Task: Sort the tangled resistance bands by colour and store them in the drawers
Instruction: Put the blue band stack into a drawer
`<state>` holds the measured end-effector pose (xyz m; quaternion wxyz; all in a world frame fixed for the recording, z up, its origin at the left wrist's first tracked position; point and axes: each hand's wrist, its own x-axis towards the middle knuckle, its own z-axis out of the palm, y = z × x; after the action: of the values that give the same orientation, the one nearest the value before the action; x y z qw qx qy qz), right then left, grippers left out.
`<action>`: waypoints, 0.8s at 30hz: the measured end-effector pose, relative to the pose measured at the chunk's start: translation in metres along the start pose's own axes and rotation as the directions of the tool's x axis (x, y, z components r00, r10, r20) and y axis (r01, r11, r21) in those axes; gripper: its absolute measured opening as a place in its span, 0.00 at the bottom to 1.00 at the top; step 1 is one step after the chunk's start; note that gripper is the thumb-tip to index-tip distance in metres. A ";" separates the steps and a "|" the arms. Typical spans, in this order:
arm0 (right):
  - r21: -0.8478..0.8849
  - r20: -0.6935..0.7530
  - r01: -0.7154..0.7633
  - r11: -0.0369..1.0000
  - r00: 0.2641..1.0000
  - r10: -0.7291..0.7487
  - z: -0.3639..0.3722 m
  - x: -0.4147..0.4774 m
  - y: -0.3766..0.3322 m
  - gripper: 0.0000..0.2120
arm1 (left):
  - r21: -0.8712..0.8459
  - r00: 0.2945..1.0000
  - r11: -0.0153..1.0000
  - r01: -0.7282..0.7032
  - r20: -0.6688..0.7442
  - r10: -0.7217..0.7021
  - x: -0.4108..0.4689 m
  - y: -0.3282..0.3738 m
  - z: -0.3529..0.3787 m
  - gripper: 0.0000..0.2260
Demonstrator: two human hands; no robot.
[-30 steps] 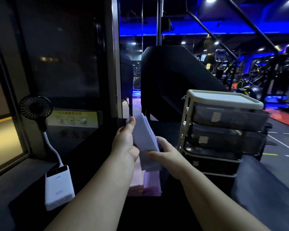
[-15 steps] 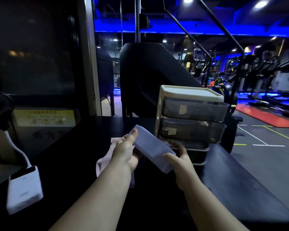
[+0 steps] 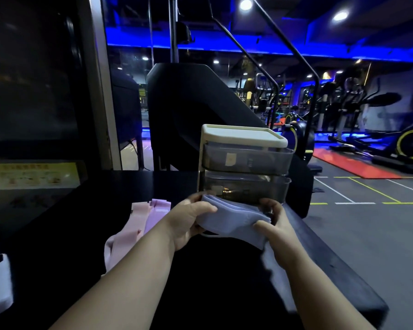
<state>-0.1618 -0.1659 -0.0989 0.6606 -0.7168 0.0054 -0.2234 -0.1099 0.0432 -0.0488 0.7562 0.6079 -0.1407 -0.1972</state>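
Dim gym, lit by a blue ceiling strip and flaring white spotlights. The desk is almost black, detail lost. The left hand and right hand are softly lit. Straight lines bow near the edges.

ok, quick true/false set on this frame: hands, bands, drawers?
1. Both the left hand and the right hand grip the folded pale blue bands. True.
2. The pink bands are stored in the top drawer. False: they lie on the black table, left of the left hand.
3. The drawer unit stands just beyond the held bands. True.
4. The purple band lies left of the pink bands. False: it lies on their right, between them and the left hand.
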 end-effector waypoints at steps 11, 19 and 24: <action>-0.022 0.080 0.003 1.000 0.997 -0.001 -0.012 0.031 0.000 0.35 | -0.027 0.998 1.000 0.015 -0.064 -0.017 0.029 -0.007 0.004 0.27; 0.045 0.024 -0.077 0.996 0.997 0.076 -0.017 0.030 0.025 0.36 | -0.147 0.996 0.989 -0.027 -0.086 0.015 0.035 -0.029 0.003 0.14; 0.029 -0.003 -0.118 0.993 0.993 0.118 -0.020 0.024 0.034 0.44 | -0.273 0.980 0.961 -0.050 -0.197 -0.005 0.046 -0.050 0.003 0.38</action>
<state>-0.1371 -0.1966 -0.1236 0.6828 -0.7052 0.0461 -0.1854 -0.0771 0.0097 -0.0982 0.8460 0.5112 -0.0434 -0.1455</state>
